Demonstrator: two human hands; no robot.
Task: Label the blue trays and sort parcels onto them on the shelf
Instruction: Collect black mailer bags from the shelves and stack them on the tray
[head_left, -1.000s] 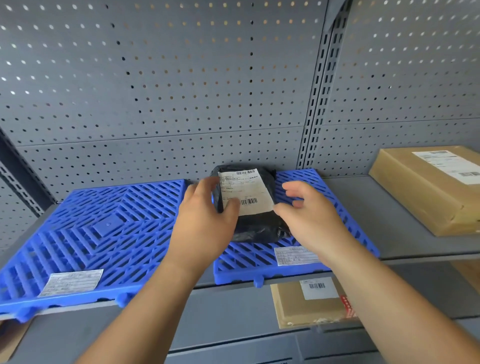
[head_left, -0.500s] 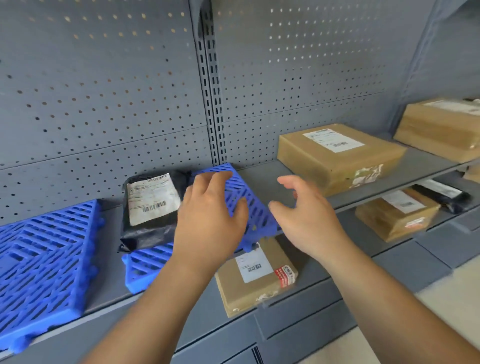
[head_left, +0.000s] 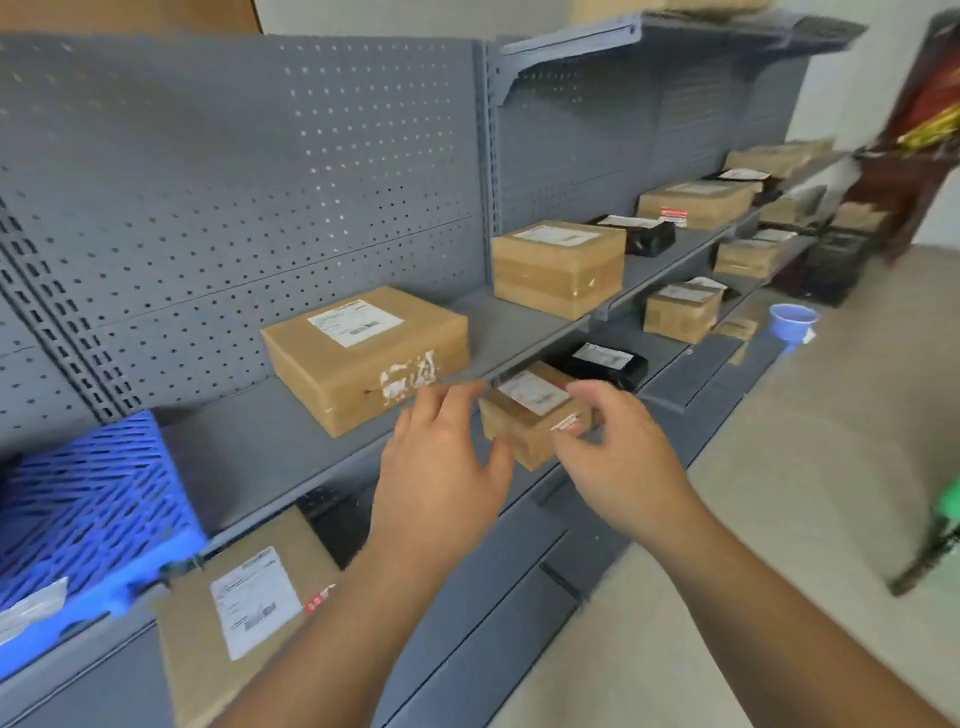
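since half a second ago the gaze has swung right along the shelving: the blue tray (head_left: 88, 509) now sits well left of the large brown box (head_left: 363, 353), and both hands have left it for a parcel lower down.

the small brown parcel (head_left: 519, 434) lies on the shelf below the large brown box, down and to its right, tucked just under the upper shelf edge (head_left: 545, 343). its long axis seems to run slantwise, near-left to far-right, though blur makes that uncertain.

the left hand (head_left: 441, 467) is open with fingers spread, at the parcel's left end, below the large brown box's right corner. the right hand (head_left: 618, 457) is also open, fingers bent toward the parcel's right front corner. neither has closed round it, and blur hides whether any fingertip touches. the parcel lies between the two hands, ahead of both palms. the right looks slightly nearer.

likely step: take the parcel from both ends. the overhanging shelf edge leaves little room above, so it probably has to be drawn outward before lifting. a black parcel (head_left: 605, 364) lies just behind it, further right of the large brown box. the floor (head_left: 727, 519) side is open.
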